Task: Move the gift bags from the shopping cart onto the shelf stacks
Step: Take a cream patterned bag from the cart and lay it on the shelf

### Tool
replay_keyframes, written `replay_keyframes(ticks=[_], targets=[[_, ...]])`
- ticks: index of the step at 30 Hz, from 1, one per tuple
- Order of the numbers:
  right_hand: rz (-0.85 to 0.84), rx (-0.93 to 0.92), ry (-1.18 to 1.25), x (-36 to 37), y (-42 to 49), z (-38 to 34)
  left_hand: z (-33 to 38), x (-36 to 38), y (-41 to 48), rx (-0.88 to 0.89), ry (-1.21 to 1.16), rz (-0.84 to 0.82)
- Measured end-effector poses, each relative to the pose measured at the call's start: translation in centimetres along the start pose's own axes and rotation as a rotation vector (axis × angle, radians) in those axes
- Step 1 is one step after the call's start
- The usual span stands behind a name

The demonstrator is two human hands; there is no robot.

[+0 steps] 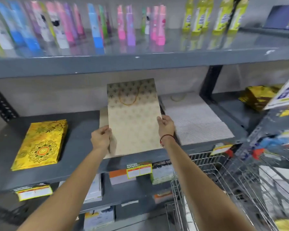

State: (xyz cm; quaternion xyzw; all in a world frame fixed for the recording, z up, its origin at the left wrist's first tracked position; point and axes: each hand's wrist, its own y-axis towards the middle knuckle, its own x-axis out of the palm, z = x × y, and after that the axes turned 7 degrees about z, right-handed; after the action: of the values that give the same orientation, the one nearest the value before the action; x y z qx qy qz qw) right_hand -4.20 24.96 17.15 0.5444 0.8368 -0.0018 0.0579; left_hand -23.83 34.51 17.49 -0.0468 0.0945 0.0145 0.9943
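a cream gift bag (133,124) with a faint gold motif and a gold cord handle is held flat over the middle of the grey shelf (83,127), near frame centre. the left hand (101,139) is closed on the bag's left edge toward its near corner, at about 8 o'clock of the bag. the right hand (166,126) is closed on the right edge, at about 3 o'clock; a red thread band (165,138) is worn on that wrist. the bag's near end overhangs the shelf lip slightly. a like-coloured stack (103,120) is glimpsed under it at its left side; whether the bag rests on it cannot be told.

at 9 o'clock of the held bag, well apart, a stack of gold mandala bags (42,144) is laid flat on the same shelf. at 3 o'clock, just beside the right hand, a stack of white textured bags (195,119) is seen. farther off at 2 o'clock a heap of gold foil bags (257,97) is noted.

the wire shopping cart (223,180) is stationed at 4 to 5 o'clock, below the shelf edge; its contents are blurred. on the upper shelf (140,50) at 12 o'clock, upright coloured packages (123,24) are ranged, blurred. yellow price tags (138,170) are fixed on the shelf lip at 6 o'clock.
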Motion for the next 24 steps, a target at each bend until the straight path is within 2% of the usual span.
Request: replay_keyframes(ticks=[5,12,19,22,24], targets=[[-0.129,-0.003,-0.086,4.4,0.7,0.6,-0.1,-1.1,2.6,-0.014,0.085,0.11],[-0.214,-0.061,-0.328,7.6,4.0,7.7,-2.3,-1.1,3.8,0.054,0.305,0.063],[-0.229,-0.078,-0.401,7.1,1.4,4.8,-3.9,-1.3,4.1,0.184,0.411,0.036],[-0.224,-0.089,-0.373,6.3,0.8,3.5,-3.1,-0.9,3.7,0.173,0.438,0.111],[-0.177,-0.093,-0.309,4.9,0.7,2.4,-1.8,0.4,2.2,0.263,0.396,0.148]])
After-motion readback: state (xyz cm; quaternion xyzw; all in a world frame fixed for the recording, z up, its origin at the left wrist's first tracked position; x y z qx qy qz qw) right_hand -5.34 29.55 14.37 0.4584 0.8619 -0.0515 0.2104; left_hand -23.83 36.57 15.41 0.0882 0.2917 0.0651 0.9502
